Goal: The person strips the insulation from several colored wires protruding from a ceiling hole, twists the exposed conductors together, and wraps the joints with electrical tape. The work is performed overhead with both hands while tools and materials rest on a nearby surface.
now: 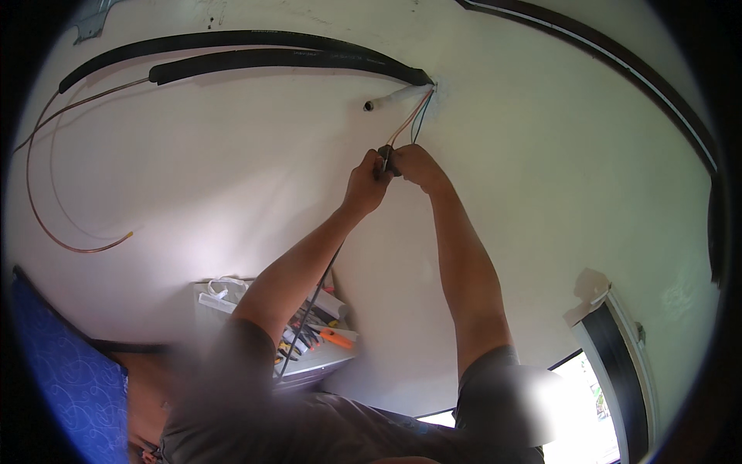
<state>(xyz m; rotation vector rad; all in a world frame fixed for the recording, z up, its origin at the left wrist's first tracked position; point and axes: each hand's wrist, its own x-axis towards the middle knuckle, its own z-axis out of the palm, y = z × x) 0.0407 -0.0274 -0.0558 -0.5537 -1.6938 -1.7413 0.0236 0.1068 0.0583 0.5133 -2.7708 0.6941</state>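
My left hand [367,184] and my right hand [421,167] are raised close together against the wall. Between their fingers sits a small black object [386,157] with a pale edge, its kind unclear. My left fingers are closed on it; the closed right fingers press at its other side, where their grip is hidden. Thin orange-brown and dark wires [418,124] run down to my fingers from a hole in the wall. A thin black cable [311,305] slants down from behind my left forearm; its upper end is hidden.
Two copper pipes [29,174] in black foam insulation [232,60] curve left from the hole, above a pale pipe stub [379,102]. Below stands a white surface [328,357] with several tools and a bag. Dark trunking [618,58] arcs at upper right, a window [587,394] below.
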